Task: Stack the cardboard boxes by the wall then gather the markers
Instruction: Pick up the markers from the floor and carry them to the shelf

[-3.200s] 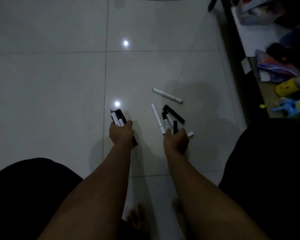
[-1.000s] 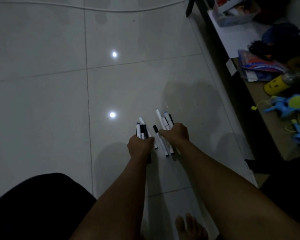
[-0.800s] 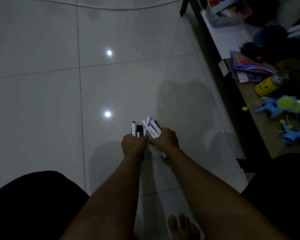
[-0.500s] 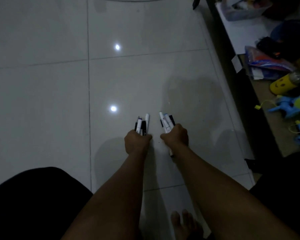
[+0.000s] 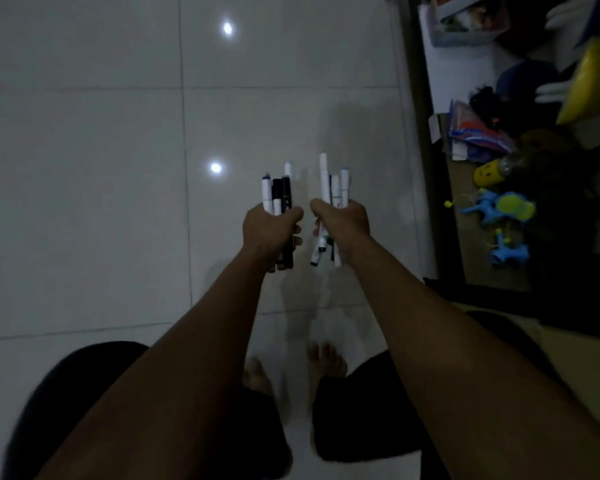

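My left hand [image 5: 269, 230] grips a bundle of black and white markers [image 5: 277, 195] that stick up out of the fist. My right hand [image 5: 343, 221] grips a second bundle of mostly white markers [image 5: 333, 183], whose lower ends poke out below the fist. Both hands are held up above the pale tiled floor [image 5: 101, 168], a short gap between them. No loose markers lie on the floor in view. No cardboard boxes are visible.
A dark low shelf edge [image 5: 426, 168] runs along the right, with paper, a colourful packet [image 5: 478, 136], a yellow smiley bottle [image 5: 489, 173] and blue toys [image 5: 499, 209] beyond it. My bare feet [image 5: 326, 362] and dark shorts are below.
Earlier several markers lay loose on the floor; my right hand gathered them up. Both hands have since risen from the floor with their bundles and the camera has lifted.
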